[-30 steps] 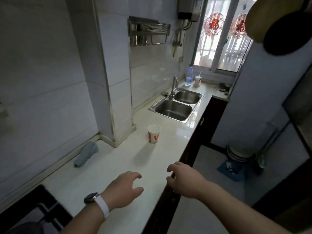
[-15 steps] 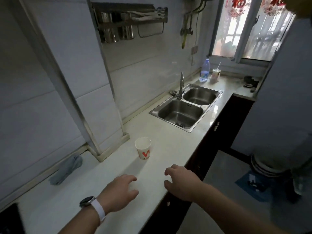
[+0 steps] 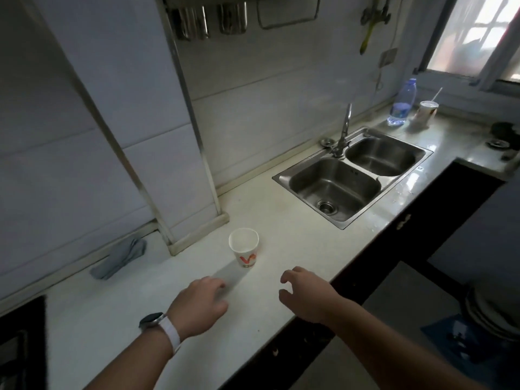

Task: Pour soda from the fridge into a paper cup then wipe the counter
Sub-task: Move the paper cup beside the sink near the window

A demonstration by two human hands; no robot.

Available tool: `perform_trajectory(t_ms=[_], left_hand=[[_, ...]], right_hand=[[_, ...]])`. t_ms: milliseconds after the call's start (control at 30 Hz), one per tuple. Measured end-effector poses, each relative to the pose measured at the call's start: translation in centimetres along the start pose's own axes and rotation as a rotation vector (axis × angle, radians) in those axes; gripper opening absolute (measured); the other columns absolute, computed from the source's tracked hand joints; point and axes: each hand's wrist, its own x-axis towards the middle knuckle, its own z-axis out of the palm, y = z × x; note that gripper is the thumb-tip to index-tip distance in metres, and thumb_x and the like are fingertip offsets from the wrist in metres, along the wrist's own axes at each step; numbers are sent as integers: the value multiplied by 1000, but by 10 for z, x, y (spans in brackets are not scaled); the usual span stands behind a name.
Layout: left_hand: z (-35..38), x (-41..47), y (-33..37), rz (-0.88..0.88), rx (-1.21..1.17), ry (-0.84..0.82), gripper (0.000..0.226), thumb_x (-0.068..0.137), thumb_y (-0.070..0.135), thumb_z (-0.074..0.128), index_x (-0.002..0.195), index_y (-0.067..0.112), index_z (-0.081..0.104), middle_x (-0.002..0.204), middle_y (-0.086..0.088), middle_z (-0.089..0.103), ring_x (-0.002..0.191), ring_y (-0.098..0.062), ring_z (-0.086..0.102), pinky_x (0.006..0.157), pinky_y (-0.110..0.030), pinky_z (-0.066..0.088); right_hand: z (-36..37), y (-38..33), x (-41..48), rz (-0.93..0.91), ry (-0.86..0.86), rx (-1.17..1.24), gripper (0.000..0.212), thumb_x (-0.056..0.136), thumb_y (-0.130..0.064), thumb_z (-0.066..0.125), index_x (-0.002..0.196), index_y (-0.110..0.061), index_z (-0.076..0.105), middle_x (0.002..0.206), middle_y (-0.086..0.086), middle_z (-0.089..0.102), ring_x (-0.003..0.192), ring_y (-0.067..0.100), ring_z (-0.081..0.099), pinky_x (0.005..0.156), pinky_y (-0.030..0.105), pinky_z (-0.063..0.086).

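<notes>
A white paper cup (image 3: 244,250) with a red mark stands upright on the pale counter (image 3: 287,237), and it looks empty inside. My left hand (image 3: 198,306), a watch on its wrist, hovers over the counter just short of the cup, fingers loosely curled and holding nothing. My right hand (image 3: 306,295) hangs near the counter's front edge to the right of the cup, fingers apart and empty. A grey cloth (image 3: 119,258) lies crumpled against the wall at the left. No soda and no fridge are in view.
A steel double sink (image 3: 354,178) with a tap (image 3: 344,130) is set in the counter beyond the cup. A water bottle (image 3: 401,104) and a cup with a straw (image 3: 426,112) stand by the window. A tiled column (image 3: 180,164) juts out behind the cup. A stove corner (image 3: 19,344) sits lower left.
The view has tilted down and drawn closer to the counter, so the cup and sink appear larger. Both hands stay low over the counter, empty.
</notes>
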Motion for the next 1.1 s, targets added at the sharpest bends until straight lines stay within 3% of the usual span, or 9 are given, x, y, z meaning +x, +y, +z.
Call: perform_trajectory(t_ms=[167,333,400,500,667,733,800,933,1100], left_hand=[[30,37,-26,-97,-156,2,56,87,42,57,138,22,47,139,2,51,125,-17,50,100,-28,42],[53,83,-33,-248,-607,46,61,82,35,69,137,20,47,137,-3,53,120,-17,54,102,-33,45],[64,105,-35,-285,-709,93,69,80,33,73,141,17,43,140,-4,50,124,-18,51,103,-33,43],[72,129,-27,-303,-863,98,78,79,25,78,145,14,36,137,-1,48,121,-16,50,96,-27,41],[83,151,-14,-267,-1047,85,82,70,12,85,137,26,41,126,3,58,111,-11,60,85,-19,48],[85,157,-8,-231,-1113,131,81,69,-3,83,133,26,42,121,5,61,103,2,64,78,-11,50],[85,162,-3,-200,-1142,190,85,67,-10,82,134,23,40,122,10,59,103,12,60,81,-5,47],[89,171,-3,-185,-1045,243,90,64,7,88,133,36,37,123,24,52,110,19,50,87,2,37],[94,183,-2,-238,-981,243,69,69,18,85,113,47,41,108,19,60,100,-5,60,80,-13,41]], right_hand=[[14,9,42,65,-108,32,41,91,-43,48,127,-24,55,128,-2,54,114,20,56,92,31,46],[25,12,85,194,-162,155,39,92,-36,52,128,-21,58,126,1,59,112,19,58,86,23,42],[29,11,103,247,-166,261,35,93,-32,53,125,-18,60,116,1,63,101,17,61,79,22,42],[38,12,124,346,-140,453,33,92,-29,55,121,-16,63,104,-1,65,87,14,62,78,29,50],[42,15,148,494,-127,770,23,96,-25,53,115,-16,61,108,9,65,97,22,64,88,41,54],[41,15,157,552,-122,914,19,98,-25,50,112,-17,59,112,10,63,103,25,62,93,43,52],[43,16,166,589,-132,1012,17,99,-28,49,109,-19,59,115,8,61,103,24,61,95,43,51],[50,15,179,641,-179,1110,22,99,-32,49,114,-18,57,115,5,61,103,21,61,94,39,52],[58,13,189,650,-230,1168,26,99,-35,49,118,-18,56,115,5,62,104,20,62,94,38,52]])
